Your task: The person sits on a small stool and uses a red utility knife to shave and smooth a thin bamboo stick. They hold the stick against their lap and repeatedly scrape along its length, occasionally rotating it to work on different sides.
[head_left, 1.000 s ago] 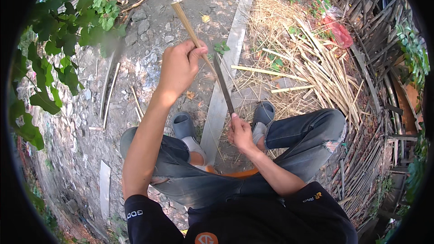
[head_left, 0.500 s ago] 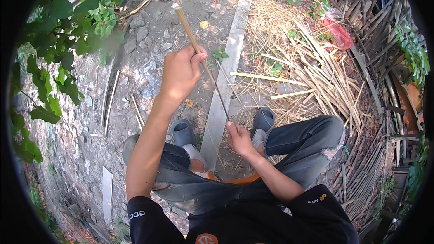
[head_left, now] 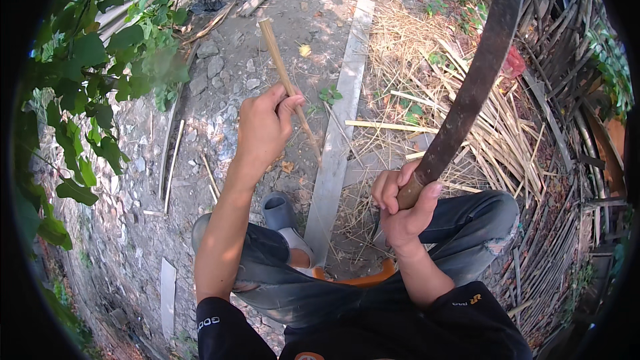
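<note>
Pinched in my left hand (head_left: 263,127) is a slim tan stick (head_left: 277,57), perhaps split bamboo. It slants, its upper end pointing up and left and its lower end tapering off close to the grey plank (head_left: 343,100). My right hand (head_left: 403,223) is closed around the short wooden handle of a machete. The long, dark, slightly curved machete blade (head_left: 467,100) rises up and to the right, apart from the stick, and covers part of a heap of pale split strips (head_left: 513,140) on the ground.
Between my feet runs the plank, with a grey clog (head_left: 279,210) to its left. Straw-like shavings (head_left: 393,47) lie beyond. A stacked stick fence (head_left: 567,47) borders the right, and leafy branches (head_left: 87,60) hang at the left. An orange seat edge (head_left: 367,279) shows under me.
My right hand has lifted the machete away from the stick and swung its blade up to the right, showing its broad side. The left hand still holds the stick in nearly the same place.
</note>
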`<state>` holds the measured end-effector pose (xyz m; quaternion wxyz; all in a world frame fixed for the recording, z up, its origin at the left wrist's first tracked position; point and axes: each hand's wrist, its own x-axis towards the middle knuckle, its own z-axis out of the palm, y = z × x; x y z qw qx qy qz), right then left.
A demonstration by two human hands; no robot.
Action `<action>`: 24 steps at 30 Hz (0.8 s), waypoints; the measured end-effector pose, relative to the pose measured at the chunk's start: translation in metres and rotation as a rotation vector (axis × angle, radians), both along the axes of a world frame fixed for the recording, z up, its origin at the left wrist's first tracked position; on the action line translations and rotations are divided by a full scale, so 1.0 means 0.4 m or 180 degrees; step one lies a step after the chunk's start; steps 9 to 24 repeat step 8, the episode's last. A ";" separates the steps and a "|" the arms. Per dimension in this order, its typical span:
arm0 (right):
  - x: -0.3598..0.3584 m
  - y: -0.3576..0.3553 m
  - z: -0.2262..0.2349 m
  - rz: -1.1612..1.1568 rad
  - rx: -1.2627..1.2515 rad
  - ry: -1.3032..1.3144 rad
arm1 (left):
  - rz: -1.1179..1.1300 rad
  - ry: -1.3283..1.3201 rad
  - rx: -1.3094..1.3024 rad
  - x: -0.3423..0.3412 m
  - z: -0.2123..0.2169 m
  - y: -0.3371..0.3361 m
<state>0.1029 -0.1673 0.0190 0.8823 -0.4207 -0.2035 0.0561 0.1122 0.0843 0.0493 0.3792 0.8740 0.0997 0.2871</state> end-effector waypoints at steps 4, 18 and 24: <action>-0.103 -0.032 -0.269 0.1194 -0.1809 0.1367 | -0.0212 0.0343 -0.0183 0.011 0.015 -0.004; -0.210 -0.103 -0.478 0.1428 -0.3256 0.2920 | -0.0300 0.0784 -0.0098 -0.020 0.000 0.017; -0.210 -0.103 -0.478 0.1428 -0.3256 0.2920 | -0.0300 0.0784 -0.0098 -0.020 0.000 0.017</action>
